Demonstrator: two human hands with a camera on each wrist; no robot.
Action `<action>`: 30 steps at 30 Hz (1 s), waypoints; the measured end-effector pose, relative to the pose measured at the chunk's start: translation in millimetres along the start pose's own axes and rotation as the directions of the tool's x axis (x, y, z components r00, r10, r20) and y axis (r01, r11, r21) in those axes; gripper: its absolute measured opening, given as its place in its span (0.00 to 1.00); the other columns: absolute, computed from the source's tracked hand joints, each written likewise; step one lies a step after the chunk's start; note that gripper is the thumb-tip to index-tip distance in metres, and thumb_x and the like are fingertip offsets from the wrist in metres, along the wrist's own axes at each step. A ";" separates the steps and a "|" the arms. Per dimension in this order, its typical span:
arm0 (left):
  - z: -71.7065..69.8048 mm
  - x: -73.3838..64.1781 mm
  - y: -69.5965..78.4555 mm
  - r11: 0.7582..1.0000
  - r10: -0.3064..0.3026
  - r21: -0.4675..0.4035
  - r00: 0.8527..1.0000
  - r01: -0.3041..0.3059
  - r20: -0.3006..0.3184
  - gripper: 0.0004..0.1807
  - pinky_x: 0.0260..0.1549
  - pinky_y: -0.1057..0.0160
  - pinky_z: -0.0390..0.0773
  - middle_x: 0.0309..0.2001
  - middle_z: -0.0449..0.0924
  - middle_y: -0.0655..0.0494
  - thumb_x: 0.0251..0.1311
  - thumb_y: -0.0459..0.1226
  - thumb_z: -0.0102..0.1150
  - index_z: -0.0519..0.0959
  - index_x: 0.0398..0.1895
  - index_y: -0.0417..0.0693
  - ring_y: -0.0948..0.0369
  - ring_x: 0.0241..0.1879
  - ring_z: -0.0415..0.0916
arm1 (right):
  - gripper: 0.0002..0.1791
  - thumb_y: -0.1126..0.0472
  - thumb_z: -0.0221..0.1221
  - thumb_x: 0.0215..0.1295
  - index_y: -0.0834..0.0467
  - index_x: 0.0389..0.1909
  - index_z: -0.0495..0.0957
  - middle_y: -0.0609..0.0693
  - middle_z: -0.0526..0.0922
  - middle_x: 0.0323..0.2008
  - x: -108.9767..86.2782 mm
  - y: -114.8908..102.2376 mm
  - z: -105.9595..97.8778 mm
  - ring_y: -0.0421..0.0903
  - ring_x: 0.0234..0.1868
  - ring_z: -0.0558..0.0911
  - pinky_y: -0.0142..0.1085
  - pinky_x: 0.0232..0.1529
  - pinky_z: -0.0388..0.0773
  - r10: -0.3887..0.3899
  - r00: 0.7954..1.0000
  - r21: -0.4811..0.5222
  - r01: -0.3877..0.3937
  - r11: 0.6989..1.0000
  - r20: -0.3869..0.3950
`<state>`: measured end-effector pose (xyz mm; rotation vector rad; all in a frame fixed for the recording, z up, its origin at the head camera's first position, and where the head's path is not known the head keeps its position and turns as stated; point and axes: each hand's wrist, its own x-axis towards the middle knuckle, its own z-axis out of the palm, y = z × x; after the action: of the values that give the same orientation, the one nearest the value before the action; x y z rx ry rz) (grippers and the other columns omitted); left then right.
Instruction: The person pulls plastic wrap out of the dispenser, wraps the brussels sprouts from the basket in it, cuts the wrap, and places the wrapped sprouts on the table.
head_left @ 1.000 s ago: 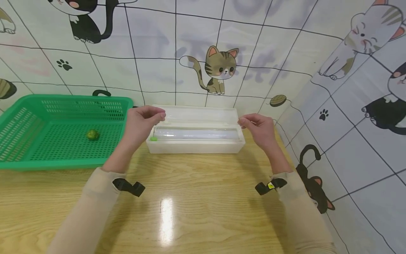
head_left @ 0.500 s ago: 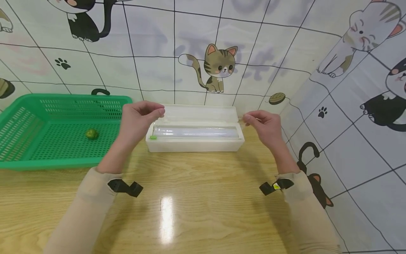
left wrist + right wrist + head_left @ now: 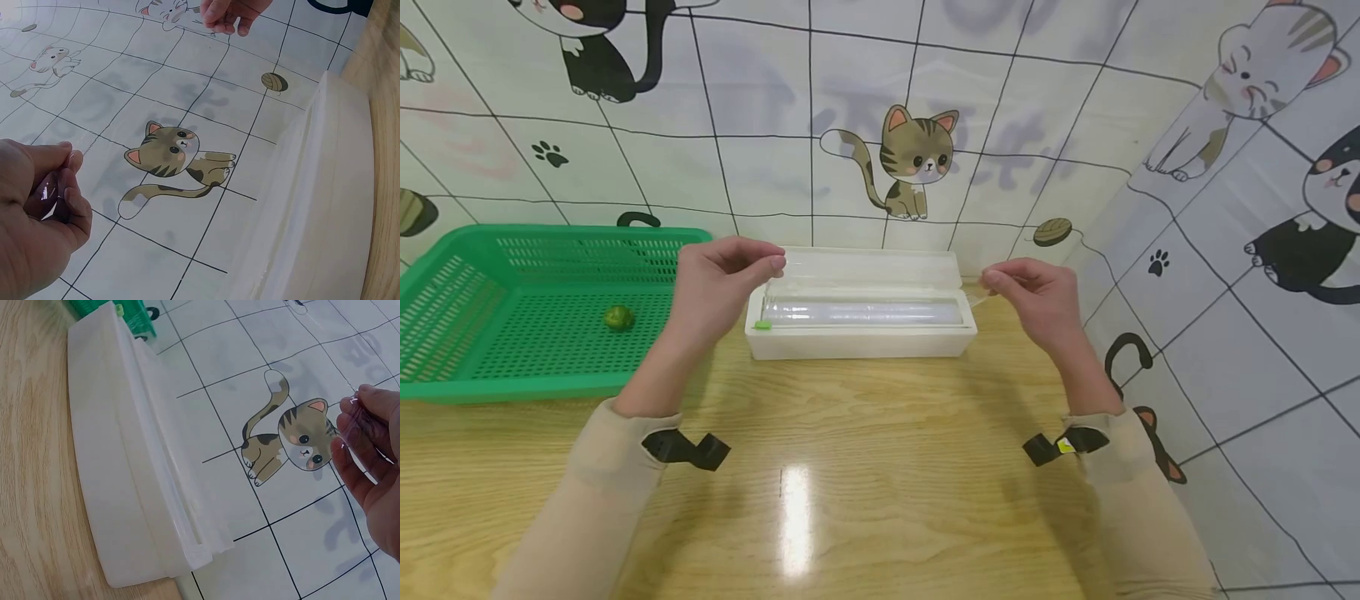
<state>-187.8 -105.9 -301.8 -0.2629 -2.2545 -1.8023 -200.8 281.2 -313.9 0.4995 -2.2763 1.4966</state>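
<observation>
Clear cling film [image 3: 370, 423] is pinched at one edge between the thumb and fingers of my right hand [image 3: 1037, 298], just right of the white cling film box [image 3: 861, 343]. My left hand [image 3: 715, 283] pinches the film's other side above the box's left end. Between the hands the film is nearly invisible, with a faint strip showing by the box's right corner. Inside the box, whose lid [image 3: 865, 268] is raised at the back, lies the film roll [image 3: 865, 314]. A small green slider [image 3: 763, 325] sits at the front left rim.
Left of the box stands a green plastic basket [image 3: 550, 385] with a small green round fruit [image 3: 618, 317] in it. A wall covering [image 3: 760, 175] printed with cats rises close behind the box and along the right. Everything stands on a wooden table [image 3: 880, 467].
My hands have moved apart, the left one leftward and the right one rightward, both keeping their pinch. Box and basket have stayed in place.
</observation>
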 end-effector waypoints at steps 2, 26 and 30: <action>-0.8 -1.1 2.4 1.000 -0.005 0.006 1.000 0.005 0.001 0.09 0.41 0.68 0.80 0.33 0.88 0.59 0.66 0.36 0.69 0.88 0.43 0.39 0.60 0.38 0.82 | 0.07 0.70 0.65 0.69 0.74 0.39 0.84 0.37 0.88 0.32 -0.4 -2.2 -1.1 0.40 0.33 0.85 0.30 0.43 0.82 -0.006 1.000 0.013 0.006 1.000 0.000; -8.3 -26.0 29.3 0.990 0.120 -0.078 0.992 -0.116 0.044 0.07 0.36 0.69 0.81 0.32 0.88 0.62 0.63 0.29 0.69 0.87 0.40 0.32 0.61 0.33 0.83 | 0.09 0.69 0.67 0.67 0.75 0.35 0.84 0.50 0.89 0.33 -19.7 -26.0 -21.6 0.41 0.33 0.84 0.29 0.41 0.81 -0.197 0.980 0.111 0.193 0.975 0.030; -10.4 -29.7 29.7 0.992 0.107 -0.079 0.993 -0.103 0.052 0.07 0.36 0.69 0.81 0.33 0.88 0.62 0.62 0.29 0.70 0.87 0.40 0.33 0.60 0.34 0.83 | 0.03 0.74 0.65 0.66 0.73 0.35 0.85 0.53 0.89 0.34 -24.3 -27.6 -25.0 0.42 0.35 0.85 0.29 0.41 0.82 -0.227 0.972 0.136 0.218 0.966 0.053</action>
<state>-150.1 -109.1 -280.9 -0.4430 -2.1668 -1.8506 -163.6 296.2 -294.7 0.8266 -2.0987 1.5389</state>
